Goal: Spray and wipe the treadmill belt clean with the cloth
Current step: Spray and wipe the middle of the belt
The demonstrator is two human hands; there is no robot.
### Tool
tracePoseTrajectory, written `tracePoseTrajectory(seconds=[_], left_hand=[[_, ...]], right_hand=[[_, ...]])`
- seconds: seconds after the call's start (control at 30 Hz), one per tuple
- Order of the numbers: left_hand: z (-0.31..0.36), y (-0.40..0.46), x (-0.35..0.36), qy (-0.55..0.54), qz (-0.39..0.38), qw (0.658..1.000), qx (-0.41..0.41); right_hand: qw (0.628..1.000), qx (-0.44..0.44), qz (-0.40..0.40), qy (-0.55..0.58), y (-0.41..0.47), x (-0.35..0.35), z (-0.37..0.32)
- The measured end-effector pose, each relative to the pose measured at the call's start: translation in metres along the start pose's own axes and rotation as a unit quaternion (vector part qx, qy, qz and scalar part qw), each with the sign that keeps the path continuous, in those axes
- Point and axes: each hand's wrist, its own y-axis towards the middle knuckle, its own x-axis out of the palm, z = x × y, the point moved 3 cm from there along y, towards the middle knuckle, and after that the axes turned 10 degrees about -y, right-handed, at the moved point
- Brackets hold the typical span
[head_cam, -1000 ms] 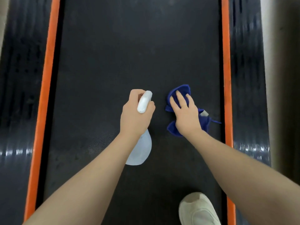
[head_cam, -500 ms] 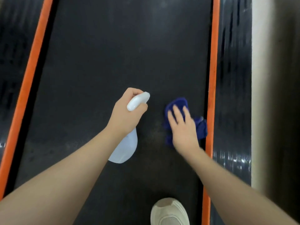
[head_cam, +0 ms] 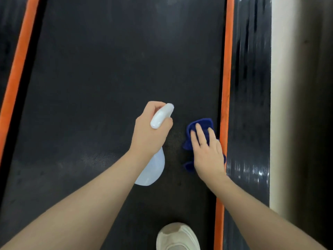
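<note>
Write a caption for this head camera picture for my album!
Left hand grips spray bottle; right hand presses blue cloth on treadmill belt.

Along the right of the frame a pale cream strip of floor or wall base (head_cam: 281, 105) runs top to bottom, giving way to deep shadow (head_cam: 317, 123) at the far right edge. Light glints off the glossy black ribbed side rail (head_cam: 250, 87) beside it. An orange trim strip (head_cam: 225, 69) borders that rail's inner side, and another (head_cam: 16, 78) slants down the left of the frame.
</note>
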Motion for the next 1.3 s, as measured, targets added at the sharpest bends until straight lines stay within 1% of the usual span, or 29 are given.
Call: tracePoseTrajectory(seconds=[0.07,0.13,0.17,0.2,0.27,0.3,0.37,0.43,0.47,0.53,0.6,0.63,0.67,0.7,0.77,0.8,0.83,0.87,0.9,0.97,1.0,1.03,1.07,1.13,1.17,1.2,1.23,1.27,1.3], left_hand=[[-0.003,0.0,0.0,0.0,0.01,1.0,0.014],[-0.005,-0.002,0.0,0.008,-0.002,1.0,0.03],[-0.005,-0.004,0.0,0.014,-0.014,0.999,0.036],[-0.005,-0.007,0.0,0.016,-0.024,0.999,0.04],[-0.002,-0.009,0.002,0.013,-0.037,0.999,0.035],[-0.001,-0.009,0.003,0.014,-0.039,0.999,0.028],[-0.002,-0.009,0.007,0.025,-0.037,0.999,0.015],[-0.003,-0.006,0.01,0.041,-0.035,0.998,0.017],[-0.003,-0.005,0.009,0.041,-0.034,0.998,0.023],[-0.003,-0.005,0.001,0.026,-0.022,0.999,0.038],[-0.004,-0.007,-0.011,0.026,-0.008,0.998,0.048],[-0.005,-0.009,-0.018,0.033,-0.002,0.998,0.045],[-0.006,-0.012,-0.025,0.04,0.006,0.998,0.038],[-0.008,-0.013,-0.032,0.044,0.016,0.998,0.031],[-0.012,-0.016,-0.045,0.044,0.038,0.998,0.023],[-0.013,-0.017,-0.049,0.04,0.047,0.998,0.021],[-0.014,-0.017,-0.053,0.036,0.054,0.998,0.019],[-0.015,-0.017,-0.055,0.033,0.06,0.997,0.018],[-0.017,-0.016,-0.057,0.035,0.064,0.997,0.018],[-0.018,-0.018,-0.057,0.041,0.068,0.997,0.019],[-0.018,-0.019,-0.055,0.039,0.067,0.997,0.019],[-0.017,-0.02,-0.054,0.035,0.063,0.997,0.018],[-0.017,-0.021,-0.052,0.034,0.056,0.998,0.013],[-0.017,-0.021,-0.05,0.035,0.041,0.999,0.009],[-0.017,-0.021,-0.05,0.032,0.037,0.999,0.009],[-0.018,-0.02,-0.049,0.03,0.036,0.999,0.01],[-0.018,-0.019,-0.049,0.029,0.036,0.999,0.013],[-0.018,-0.019,-0.049,0.028,0.037,0.999,0.018],[-0.019,-0.019,-0.049,0.03,0.039,0.999,0.023]], right_hand=[[0.998,0.022,0.047,-0.033,0.026,-0.013,0.003],[0.997,0.059,0.035,-0.035,0.061,-0.02,0.006],[0.997,0.072,0.017,-0.038,0.069,-0.022,0.007],[0.996,0.076,0.02,-0.034,0.069,-0.023,0.007],[0.995,0.077,0.058,-0.025,0.049,-0.019,0.006],[0.996,0.062,0.068,0.002,0.032,-0.014,0.002],[0.995,-0.006,0.086,0.05,0.001,0.001,-0.01],[0.987,-0.058,0.14,0.048,-0.003,0.005,-0.018],[0.985,-0.057,0.154,0.044,0.006,0.003,-0.018],[0.989,-0.025,0.131,0.06,0.029,-0.003,-0.019],[0.99,0.007,0.106,0.094,0.032,-0.01,-0.026],[0.988,-0.01,0.115,0.1,0.022,-0.011,-0.031],[0.986,-0.059,0.127,0.093,0.006,-0.009,-0.039],[0.979,-0.139,0.123,0.081,-0.013,-0.007,-0.048],[0.946,-0.297,0.118,0.056,-0.035,-0.005,-0.056],[0.927,-0.349,0.129,0.045,-0.027,-0.006,-0.053],[0.918,-0.365,0.15,0.031,-0.009,-0.007,-0.05],[0.92,-0.353,0.169,0.016,0.014,-0.01,-0.047],[0.933,-0.313,0.176,0.013,0.038,-0.015,-0.045],[0.967,-0.188,0.165,0.047,0.066,-0.024,-0.049],[0.971,-0.159,0.168,0.061,0.06,-0.024,-0.056],[0.967,-0.162,0.184,0.064,0.044,-0.022,-0.063],[0.961,-0.197,0.185,0.062,0.021,-0.016,-0.069],[0.942,-0.285,0.168,0.057,-0.021,-0.01,-0.071],[0.938,-0.311,0.143,0.049,-0.029,-0.01,-0.066],[0.935,-0.325,0.136,0.034,-0.025,-0.011,-0.061],[0.938,-0.314,0.147,0.016,-0.011,-0.011,-0.057],[0.946,-0.281,0.16,0.0,0.006,-0.013,-0.054],[0.958,-0.227,0.175,-0.005,0.027,-0.02,-0.05]])
